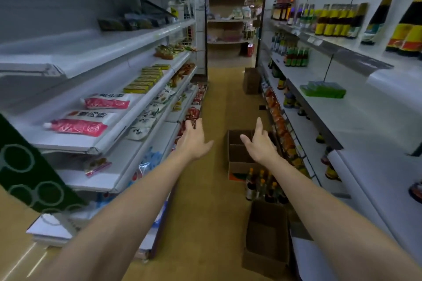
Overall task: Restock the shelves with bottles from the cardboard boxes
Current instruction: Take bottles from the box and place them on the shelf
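Note:
Both my arms stretch forward down a shop aisle. My left hand [194, 141] and my right hand [260, 143] are open with spread fingers and hold nothing. On the floor under my right arm stands a group of dark bottles with orange caps [262, 186]. Beyond them an open cardboard box [237, 157] sits on the floor, and a taller brown cardboard box [268, 237] stands nearer to me. The right-hand shelves [342, 107] carry rows of yellow-labelled bottles [335, 20] on the top level and small green bottles [296, 57] lower down.
The left-hand shelves [109, 134] hold pink pouches [77, 125], yellow packets and white bags. Another brown box [251, 80] stands further down the aisle on the right. A wooden shelf unit [226, 20] closes the aisle's far end. The tan floor [205, 223] runs between.

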Demonstrator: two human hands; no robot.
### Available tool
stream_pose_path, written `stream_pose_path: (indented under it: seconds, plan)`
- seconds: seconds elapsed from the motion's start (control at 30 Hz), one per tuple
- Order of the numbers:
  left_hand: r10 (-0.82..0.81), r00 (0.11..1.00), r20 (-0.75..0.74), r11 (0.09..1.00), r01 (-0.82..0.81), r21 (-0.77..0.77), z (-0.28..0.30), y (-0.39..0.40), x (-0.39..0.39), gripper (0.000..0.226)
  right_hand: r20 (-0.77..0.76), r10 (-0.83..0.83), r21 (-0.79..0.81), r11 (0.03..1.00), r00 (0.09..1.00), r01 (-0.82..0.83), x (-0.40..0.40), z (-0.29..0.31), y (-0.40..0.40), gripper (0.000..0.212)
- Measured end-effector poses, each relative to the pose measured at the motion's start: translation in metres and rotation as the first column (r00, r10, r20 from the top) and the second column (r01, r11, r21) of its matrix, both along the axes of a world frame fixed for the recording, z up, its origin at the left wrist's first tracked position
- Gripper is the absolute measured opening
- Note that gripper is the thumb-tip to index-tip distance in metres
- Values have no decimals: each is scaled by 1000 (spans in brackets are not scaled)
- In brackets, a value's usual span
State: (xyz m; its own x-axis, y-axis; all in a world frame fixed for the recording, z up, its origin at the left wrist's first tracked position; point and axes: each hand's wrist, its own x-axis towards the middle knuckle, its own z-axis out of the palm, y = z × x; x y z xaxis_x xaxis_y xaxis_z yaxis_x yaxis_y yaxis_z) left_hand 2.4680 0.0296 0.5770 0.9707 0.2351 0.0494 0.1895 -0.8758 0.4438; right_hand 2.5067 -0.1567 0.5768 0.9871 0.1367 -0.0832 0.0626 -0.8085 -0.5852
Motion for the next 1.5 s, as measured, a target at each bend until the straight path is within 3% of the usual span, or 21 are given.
stream_pose_path:
  seconds: [0.3,0.43,0.57,0.7,0.97,1.27,1.5]
  plan:
    - [-58,998,-33,998,58,-2,-12,98,165,84,14,73,-128,989,997,-70,154,0,99,82]
    - [-79,997,-19,995,80,66,4,138,241,81,117,178,-212,966,977,-151,215,13,137,79]
    - [-114,993,-35,993,115,20,-7,146,310,70,161,223,-242,953,961,-181,271,6,156,77]
    - [-187,980,-64,980,191,63,-26,142,384,70,133,175,-234,962,976,-141,342,-14,158,75]
    - [-216,969,-123,919,244,310,-21,155,535,70,-17,127,-235,964,992,-127,513,-42,169,71]
    - [-217,952,-215,893,282,350,-43,167,671,68,-118,29,-160,986,993,-48,633,-76,170,80]
    - [-381,904,-193,861,423,282,-62,161,789,69,-108,-118,-51,992,987,113,738,-85,172,90]
